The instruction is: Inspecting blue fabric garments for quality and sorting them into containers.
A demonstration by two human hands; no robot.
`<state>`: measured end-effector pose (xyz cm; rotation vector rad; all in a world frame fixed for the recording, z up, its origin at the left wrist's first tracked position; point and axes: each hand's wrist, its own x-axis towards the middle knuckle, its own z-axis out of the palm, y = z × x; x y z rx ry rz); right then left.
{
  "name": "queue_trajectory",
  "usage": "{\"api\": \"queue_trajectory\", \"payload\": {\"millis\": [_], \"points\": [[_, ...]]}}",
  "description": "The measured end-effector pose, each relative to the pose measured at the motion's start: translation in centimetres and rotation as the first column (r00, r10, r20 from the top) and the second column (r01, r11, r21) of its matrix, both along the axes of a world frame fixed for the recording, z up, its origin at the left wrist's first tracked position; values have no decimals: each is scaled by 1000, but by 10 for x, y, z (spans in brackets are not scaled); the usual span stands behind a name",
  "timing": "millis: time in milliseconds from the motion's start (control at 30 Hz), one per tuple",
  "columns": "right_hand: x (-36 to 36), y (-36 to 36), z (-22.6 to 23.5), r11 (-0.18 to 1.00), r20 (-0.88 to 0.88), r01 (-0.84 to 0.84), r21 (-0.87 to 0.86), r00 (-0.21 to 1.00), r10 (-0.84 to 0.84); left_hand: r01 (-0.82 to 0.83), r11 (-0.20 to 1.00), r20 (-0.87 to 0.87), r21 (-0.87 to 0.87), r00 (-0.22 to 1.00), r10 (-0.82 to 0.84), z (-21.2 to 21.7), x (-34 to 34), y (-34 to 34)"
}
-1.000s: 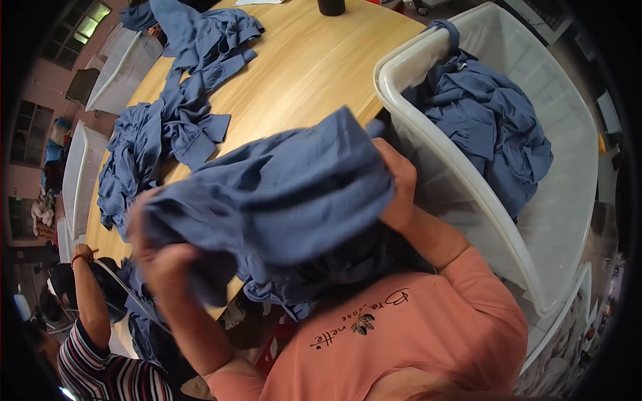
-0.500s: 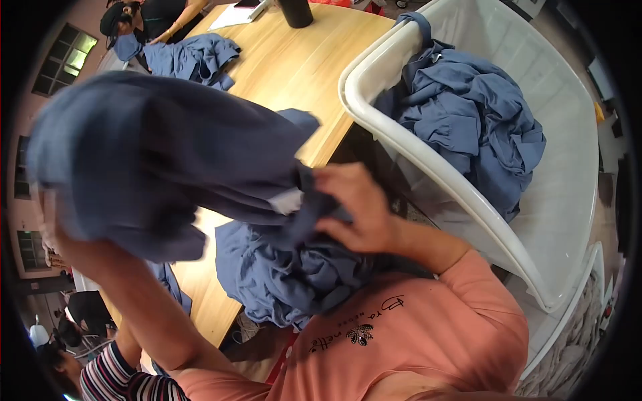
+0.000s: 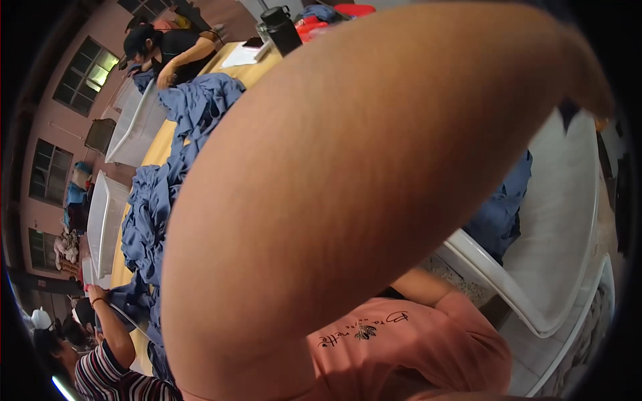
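My left forearm (image 3: pixel 361 160) sweeps across the middle of the picture and covers most of the table and part of the big white bin (image 3: pixel 495 267). At the upper right rim is my left hand (image 3: pixel 587 77), over the bin's far side and smeared by motion, its grip unclear. A small corner of dark blue cloth (image 3: pixel 567 115) shows right under it. Crumpled blue garments (image 3: pixel 501 210) lie inside the bin, partly behind my arm. Only a piece of my right forearm (image 3: pixel 424 287) shows; my right hand is hidden behind the left arm.
Heaped blue garments (image 3: pixel 150 207) run along the wooden table (image 3: pixel 231 55). A person in a black cap (image 3: pixel 150 50) handles cloth at the far end; a person in a striped sleeve (image 3: pixel 107 367) sits at left. White tubs (image 3: pixel 107 220) and a black bottle (image 3: pixel 281 30) stand there.
My left arm has swung from the left across to the upper right. The garment stretched between my hands is out of sight except perhaps one corner, and my right hand is now hidden.
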<state>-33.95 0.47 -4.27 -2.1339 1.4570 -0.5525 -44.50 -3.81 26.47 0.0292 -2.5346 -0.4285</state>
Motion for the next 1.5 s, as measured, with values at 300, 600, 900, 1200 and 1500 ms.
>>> {"api": "queue_trajectory", "payload": {"millis": [300,600,900,1200,1500], "points": [[-34,8,40,898,434,278,-340,894,-112,-5,992,573,123,817,-67,-41,153,-71],[22,-28,55,825,-35,-256,-504,960,276,-728,397,708,558,668,228,-199,394,43],[109,-78,110,976,434,-151,155,898,70,136,-6,-21,991,197,980,-242,480,46],[126,-77,53,865,168,-98,-492,964,204,-518,-215,122,828,-207,971,-284,570,59],[204,-78,51,551,-218,-515,-657,829,515,-824,172,5,540,207,978,-274,489,16]]}}
